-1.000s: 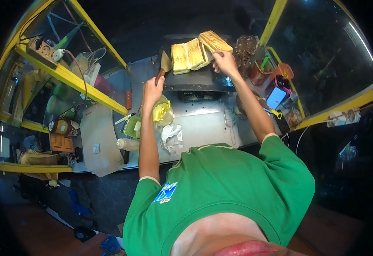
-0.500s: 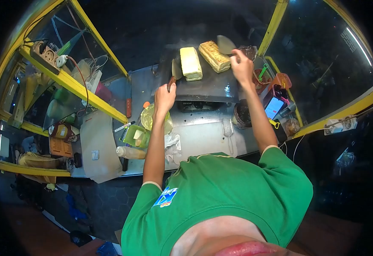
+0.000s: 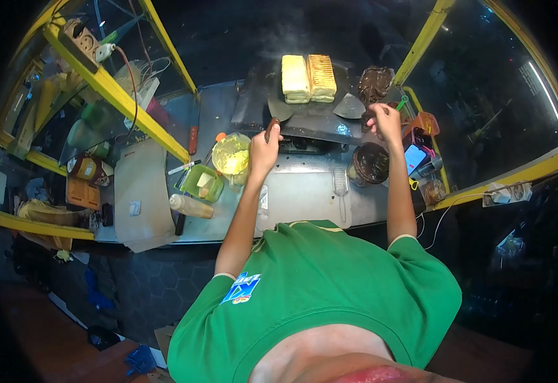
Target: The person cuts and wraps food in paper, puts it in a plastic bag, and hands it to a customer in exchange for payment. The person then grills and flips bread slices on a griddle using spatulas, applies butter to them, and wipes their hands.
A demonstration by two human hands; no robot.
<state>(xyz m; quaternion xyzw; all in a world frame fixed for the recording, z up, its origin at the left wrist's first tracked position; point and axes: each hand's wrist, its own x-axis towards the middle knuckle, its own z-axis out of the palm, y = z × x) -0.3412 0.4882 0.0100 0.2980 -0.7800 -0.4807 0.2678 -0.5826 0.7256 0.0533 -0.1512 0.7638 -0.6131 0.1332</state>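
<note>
My left hand (image 3: 266, 148) is closed round the brown handle of a scraper, whose blade (image 3: 279, 107) lies at the front left of a pale bread block (image 3: 295, 78). Touching that block on its right is a browned, grill-marked bread block (image 3: 322, 78). Both rest on a dark griddle (image 3: 250, 105). To the right, my right hand (image 3: 384, 121) is closed on a second scraper, mostly hiding its handle; its broad blade (image 3: 349, 106) is just off the front right of the browned block.
A tub of yellow spread (image 3: 232, 155), a green container (image 3: 203, 184) and a squeeze bottle (image 3: 191, 206) stand left of centre. Right of centre are a dark pot (image 3: 369, 165), a grater (image 3: 340, 182) and a phone (image 3: 414, 158). Yellow-framed glass panels flank the counter.
The open bread pieces have been closed into one pale block, and the browned block now stands beside it. My left hand has moved right; my right hand has moved right and lower.
</note>
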